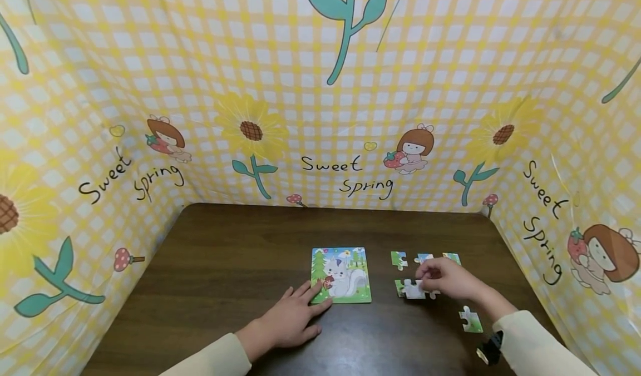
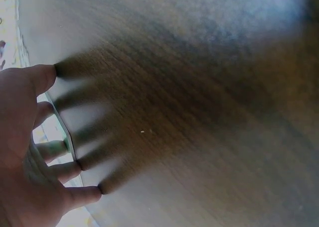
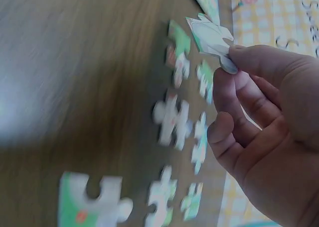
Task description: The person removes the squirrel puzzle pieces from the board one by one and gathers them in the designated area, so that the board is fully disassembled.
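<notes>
My right hand (image 1: pixel 443 278) pinches a mostly white jigsaw piece (image 3: pixel 209 35) with a green edge between thumb and fingertips. It hovers above loose pieces on the right of the table. My left hand (image 1: pixel 292 317) lies palm down with fingers spread. Its fingertips touch the lower left of a square picture (image 1: pixel 345 276) showing a white squirrel among trees. In the left wrist view, the left hand's fingers (image 2: pixel 82 194) reach the dark tabletop. Below the right hand lie a green corner piece (image 1: pixel 399 288) and a white piece (image 3: pixel 172 120); the hand partly hides this row in the head view.
A back row holds a green piece (image 1: pixel 398 260), a blue-topped piece (image 1: pixel 424 257) and another piece (image 1: pixel 452 257). Nearer the right wrist lies a white and green piece (image 1: pixel 471 320). A yellow checked cloth (image 1: pixel 330 114) encloses the brown table (image 1: pixel 225 248) at the back and sides.
</notes>
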### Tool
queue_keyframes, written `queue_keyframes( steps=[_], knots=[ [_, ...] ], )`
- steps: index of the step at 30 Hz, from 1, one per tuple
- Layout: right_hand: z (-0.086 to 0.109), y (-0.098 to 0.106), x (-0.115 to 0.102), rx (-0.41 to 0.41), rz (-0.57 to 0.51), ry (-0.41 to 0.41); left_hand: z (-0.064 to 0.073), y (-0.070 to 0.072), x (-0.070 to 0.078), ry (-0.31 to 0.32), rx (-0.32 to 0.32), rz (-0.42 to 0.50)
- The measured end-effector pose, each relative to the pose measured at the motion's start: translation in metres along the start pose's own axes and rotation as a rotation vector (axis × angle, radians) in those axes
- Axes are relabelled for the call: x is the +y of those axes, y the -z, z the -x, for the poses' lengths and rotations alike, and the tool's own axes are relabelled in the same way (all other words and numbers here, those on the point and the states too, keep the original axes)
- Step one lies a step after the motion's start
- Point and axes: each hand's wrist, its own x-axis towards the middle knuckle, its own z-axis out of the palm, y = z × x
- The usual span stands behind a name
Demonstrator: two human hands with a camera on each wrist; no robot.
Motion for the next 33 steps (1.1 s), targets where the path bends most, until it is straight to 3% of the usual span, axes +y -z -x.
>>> queue_keyframes(
  steps=[6, 11, 28, 33],
  knots=[
    [0.023, 0.008, 0.017, -0.008, -0.037, -0.030, -0.001, -0.002, -0.001, -0.003, 0.008, 0.003],
    [0.032, 0.009, 0.025, -0.026, -0.006, -0.076, -0.001, -0.004, -0.003, -0.002, 0.006, -0.008],
    [0.038, 0.001, 0.020, -0.031, 0.241, -0.074, -0.001, -0.003, -0.003, 0.001, 0.008, 0.006],
    [0.039, -0.002, 0.024, -0.031, 0.260, -0.095, -0.001, -0.003, -0.003, -0.004, 0.011, 0.008]
  ],
)
